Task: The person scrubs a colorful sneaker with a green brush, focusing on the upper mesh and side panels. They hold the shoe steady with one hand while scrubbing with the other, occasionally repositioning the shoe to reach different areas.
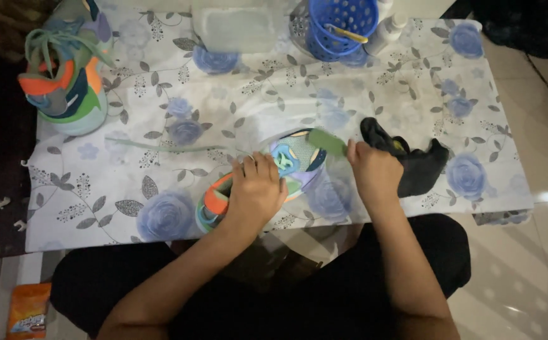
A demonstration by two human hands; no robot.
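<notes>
From the head view, your left hand [256,192] is clamped over the heel end of a multicoloured sneaker [290,165] that lies on its side near the front edge of the table [374,107], close to the middle. Your right hand [373,173] is closed on a green insole [326,141] that sticks out of the shoe's opening. A long green lace [161,147] trails from the shoe toward the left edge.

The shoe sits close to the front edge, so a hard tug on the insole could, in my judgement, drag it off the table into your lap if your left hand loosens. The insole looks bent where it leaves the opening; pulled at an angle, it may crease or catch on the collar. The loose lace could snag under your left wrist.

A black cloth [415,165] lies just beside your right hand and could be swept toward the right edge. The second sneaker [66,75] stands at the back left corner and the blue basket [342,25] at the back edge, both well apart from your hands.
</notes>
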